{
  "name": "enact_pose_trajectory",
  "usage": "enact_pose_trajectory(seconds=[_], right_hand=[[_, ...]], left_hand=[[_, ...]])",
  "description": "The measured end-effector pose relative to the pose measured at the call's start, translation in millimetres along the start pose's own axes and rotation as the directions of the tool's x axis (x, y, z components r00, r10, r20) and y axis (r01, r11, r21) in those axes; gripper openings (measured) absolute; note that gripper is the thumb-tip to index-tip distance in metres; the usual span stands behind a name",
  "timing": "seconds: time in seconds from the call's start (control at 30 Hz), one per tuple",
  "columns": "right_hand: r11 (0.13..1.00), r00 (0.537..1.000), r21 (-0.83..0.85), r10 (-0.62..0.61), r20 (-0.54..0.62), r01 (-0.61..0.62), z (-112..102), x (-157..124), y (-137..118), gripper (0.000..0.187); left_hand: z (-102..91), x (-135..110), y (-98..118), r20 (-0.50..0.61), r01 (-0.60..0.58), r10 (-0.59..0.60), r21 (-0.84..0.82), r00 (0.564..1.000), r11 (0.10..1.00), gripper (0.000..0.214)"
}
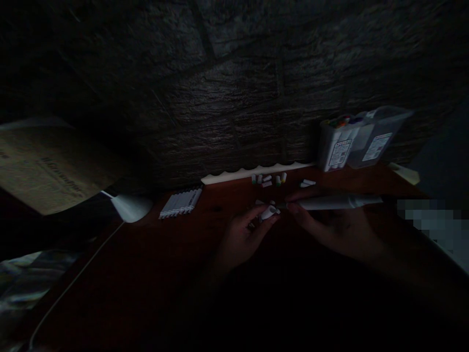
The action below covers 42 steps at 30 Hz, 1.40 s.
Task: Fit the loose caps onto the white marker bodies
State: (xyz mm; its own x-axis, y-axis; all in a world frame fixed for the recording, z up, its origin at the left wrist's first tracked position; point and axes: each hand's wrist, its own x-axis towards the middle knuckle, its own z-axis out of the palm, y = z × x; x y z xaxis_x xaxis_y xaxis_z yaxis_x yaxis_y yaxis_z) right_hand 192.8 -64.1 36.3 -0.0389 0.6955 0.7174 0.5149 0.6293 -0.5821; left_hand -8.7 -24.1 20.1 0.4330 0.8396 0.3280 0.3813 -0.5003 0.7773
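Note:
The picture is very dark. My left hand (244,232) is closed, pinching a small white marker cap (268,212) between thumb and fingers. A white marker (326,202) lies roughly level in my right hand (330,227), whose thumb and fingers are closed near its left end. That end points toward the cap; whether the two touch I cannot tell. Just behind the left fingertips are other small white pieces, partly hidden. Several loose caps (278,180), some with green or yellow ends, are scattered beyond my hands, and two more caps (307,183) lie farther right.
A row of white markers (181,201) lies left on the brown table (146,274). Clear plastic boxes (335,146), one holding markers, stand back right. Along the textured wall runs a wavy white strip (256,172). A white lamp-like cone (132,208) with a cord and a paper bag (54,166) are left.

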Motion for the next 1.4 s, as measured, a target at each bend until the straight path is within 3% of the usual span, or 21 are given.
enact_pose_trajectory(seconds=[0.2, 0.33, 0.43, 0.57, 0.8, 1.0, 1.27, 1.4], right_hand=[[0.999, 0.996, 0.0, -0.044, 0.075, 0.044, 1, 2, -5, 0.014], [0.988, 0.983, -0.045, -0.142, 0.118, 0.149, -2, 5, -3, 0.018], [0.951, 0.981, -0.241, -0.191, 0.046, 0.196, -8, 11, 13, 0.015], [0.917, 0.991, -0.396, -0.089, -0.1, 0.042, -15, 15, 29, 0.014], [0.983, 0.995, -0.18, -0.042, -0.092, 0.025, -3, 10, 11, 0.016], [0.996, 0.995, -0.087, -0.02, -0.1, 0.011, -3, 9, 1, 0.016], [1.0, 0.999, 0.009, -0.021, -0.039, 0.022, 1, 0, -4, 0.017], [0.998, 0.998, -0.024, -0.055, 0.009, 0.055, 3, -1, -6, 0.015]], left_hand=[[-1.3, 0, -2, -0.008, -0.069, 0.069, 0.0, 0.998, 0.998, 0.022], [-1.4, 0, 0, -0.003, -0.073, 0.073, -0.054, 0.997, 0.996, 0.02], [-0.4, -3, 8, 0.068, -0.032, 0.04, -0.118, 0.997, 0.992, 0.018], [0.2, -4, 18, 0.104, 0.044, -0.024, -0.195, 0.994, 0.98, 0.019], [-3.1, 0, 14, 0.009, 0.032, -0.031, -0.25, 0.999, 0.968, 0.016], [-1.7, -1, 14, -0.005, 0.04, -0.042, -0.217, 0.999, 0.975, 0.017], [-1.2, 0, 12, -0.016, 0.017, -0.021, -0.219, 1.0, 0.976, 0.018], [-0.9, 0, 9, -0.064, -0.013, 0.003, -0.171, 0.998, 0.985, 0.018]])
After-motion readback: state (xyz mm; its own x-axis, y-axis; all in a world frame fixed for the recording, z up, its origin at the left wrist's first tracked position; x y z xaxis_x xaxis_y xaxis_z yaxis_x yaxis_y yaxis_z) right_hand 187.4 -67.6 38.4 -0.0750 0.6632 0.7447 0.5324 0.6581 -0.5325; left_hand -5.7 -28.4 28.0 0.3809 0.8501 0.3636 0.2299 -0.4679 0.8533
